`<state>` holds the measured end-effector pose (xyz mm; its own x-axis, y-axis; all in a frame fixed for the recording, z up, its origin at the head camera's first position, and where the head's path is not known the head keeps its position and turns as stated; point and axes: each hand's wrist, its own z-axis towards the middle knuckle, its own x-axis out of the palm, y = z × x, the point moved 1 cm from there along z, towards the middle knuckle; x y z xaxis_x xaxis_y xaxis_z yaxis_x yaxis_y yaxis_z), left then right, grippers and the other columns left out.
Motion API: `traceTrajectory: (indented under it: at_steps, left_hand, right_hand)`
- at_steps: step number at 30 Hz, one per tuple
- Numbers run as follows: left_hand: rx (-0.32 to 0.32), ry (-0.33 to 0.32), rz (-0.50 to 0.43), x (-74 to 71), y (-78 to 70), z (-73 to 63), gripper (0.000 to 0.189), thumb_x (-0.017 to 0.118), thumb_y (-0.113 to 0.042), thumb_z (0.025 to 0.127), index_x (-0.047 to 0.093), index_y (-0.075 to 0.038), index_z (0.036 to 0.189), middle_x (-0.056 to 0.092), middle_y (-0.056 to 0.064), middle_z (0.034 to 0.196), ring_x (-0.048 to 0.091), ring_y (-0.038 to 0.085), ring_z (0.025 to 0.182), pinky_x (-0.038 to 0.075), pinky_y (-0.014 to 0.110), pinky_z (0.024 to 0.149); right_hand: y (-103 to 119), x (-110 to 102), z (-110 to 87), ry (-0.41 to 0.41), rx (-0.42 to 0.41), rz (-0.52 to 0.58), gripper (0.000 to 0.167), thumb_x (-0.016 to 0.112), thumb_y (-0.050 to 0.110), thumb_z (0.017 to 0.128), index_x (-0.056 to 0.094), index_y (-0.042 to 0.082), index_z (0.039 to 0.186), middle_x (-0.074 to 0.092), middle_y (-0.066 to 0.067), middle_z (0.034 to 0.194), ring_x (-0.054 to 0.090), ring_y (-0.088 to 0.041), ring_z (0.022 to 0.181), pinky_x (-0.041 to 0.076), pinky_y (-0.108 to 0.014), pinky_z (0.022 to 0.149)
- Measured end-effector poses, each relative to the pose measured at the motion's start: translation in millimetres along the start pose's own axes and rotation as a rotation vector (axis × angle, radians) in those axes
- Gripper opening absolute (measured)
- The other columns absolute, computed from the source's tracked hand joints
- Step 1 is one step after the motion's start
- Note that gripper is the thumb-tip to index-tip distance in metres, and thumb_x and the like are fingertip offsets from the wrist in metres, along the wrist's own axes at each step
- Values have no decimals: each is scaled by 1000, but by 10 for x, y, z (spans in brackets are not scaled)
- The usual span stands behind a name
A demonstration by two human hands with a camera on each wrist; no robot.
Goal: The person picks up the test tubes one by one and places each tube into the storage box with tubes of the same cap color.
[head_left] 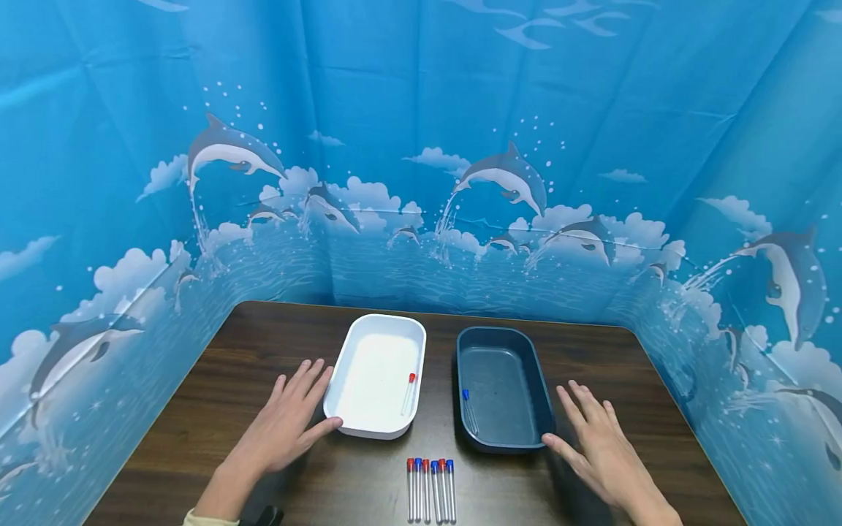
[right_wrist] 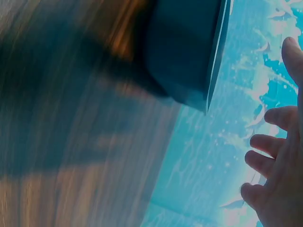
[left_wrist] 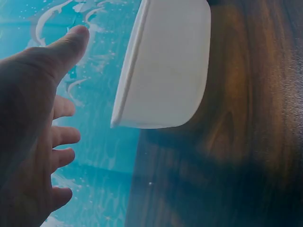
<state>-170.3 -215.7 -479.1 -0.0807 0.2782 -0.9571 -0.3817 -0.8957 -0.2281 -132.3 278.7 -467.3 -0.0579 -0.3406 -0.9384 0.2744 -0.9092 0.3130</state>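
My left hand [head_left: 286, 416] is spread beside the left side of a white tray [head_left: 368, 424], its thumb near the tray's front corner; whether it touches cannot be told. Inside that tray lies a red-capped tube [head_left: 409, 394]. To the right stands a dark blue tray [head_left: 506, 442] with a blue-capped tube [head_left: 469, 411] in it. My right hand [head_left: 601, 453] hovers with fingers apart by the dark tray's right side. In the wrist views, the left hand [left_wrist: 28, 127] and right hand [right_wrist: 279, 156] hold nothing.
Several clear tubes [head_left: 430, 493] with red and blue caps lie in a row at the front of the brown wooden table [head_left: 276, 329]. A blue curtain [head_left: 408, 88] printed with dolphins surrounds the table's back and sides.
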Motion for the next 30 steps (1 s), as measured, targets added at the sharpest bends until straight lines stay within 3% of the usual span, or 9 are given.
traceTrajectory:
  at_steps: [5, 11, 14, 17, 21, 25, 30]
  left_hand:
    - [-8, 8, -11, 61, 19, -29, 86, 56, -62, 92, 30, -10, 155, 26, 16, 159, 16, 37, 147, 16, 67, 109]
    - [-20, 12, -31, 128, 32, -45, 89, 55, -66, 90, 32, -10, 154, 27, 16, 158, 17, 38, 146, 16, 68, 108]
    - [-25, 19, -31, 168, 38, -53, 90, 51, -69, 89, 32, -10, 154, 27, 16, 158, 17, 38, 146, 16, 68, 108]
    - [-29, 21, -28, 194, 41, -59, 91, 47, -72, 89, 33, -10, 154, 28, 17, 158, 19, 39, 145, 18, 69, 107]
    - [-36, 29, -33, 220, 37, -67, 91, 47, -72, 89, 33, -11, 154, 28, 17, 158, 20, 39, 145, 18, 69, 107]
    - [-33, 28, -38, 235, 34, -72, 89, 47, -71, 89, 33, -11, 154, 28, 17, 157, 20, 39, 145, 18, 68, 107]
    - [-26, 26, -47, 241, 32, -69, 87, 47, -70, 90, 34, -11, 153, 29, 17, 157, 20, 39, 145, 17, 67, 108]
  right_hand:
    - [161, 34, 10, -11, -43, 13, 81, 55, 61, 92, 34, 12, 153, 28, -13, 157, 23, -35, 144, 9, -56, 115]
    - [497, 107, -30, -39, -153, 59, 73, 62, 62, 87, 47, 22, 148, 46, 3, 147, 46, -24, 133, 41, -50, 102]
    - [686, 179, -67, -22, -240, 77, 70, 59, 65, 87, 49, 28, 145, 51, 9, 142, 52, -15, 125, 49, -45, 93]
    - [851, 272, -83, 59, -297, 123, 68, 57, 66, 88, 47, 32, 145, 51, 11, 140, 53, -13, 124, 50, -44, 93]
    - [1006, 418, -65, 257, -310, 202, 72, 55, 69, 87, 42, 34, 148, 48, 8, 144, 51, -17, 126, 48, -48, 95]
    - [1079, 577, -31, 451, -271, 281, 82, 60, 72, 81, 34, 38, 151, 39, 7, 152, 46, -19, 130, 46, -49, 97]
    - [1124, 775, 19, 580, -223, 301, 95, 66, 73, 75, 26, 38, 154, 28, 3, 159, 36, -28, 139, 42, -55, 100]
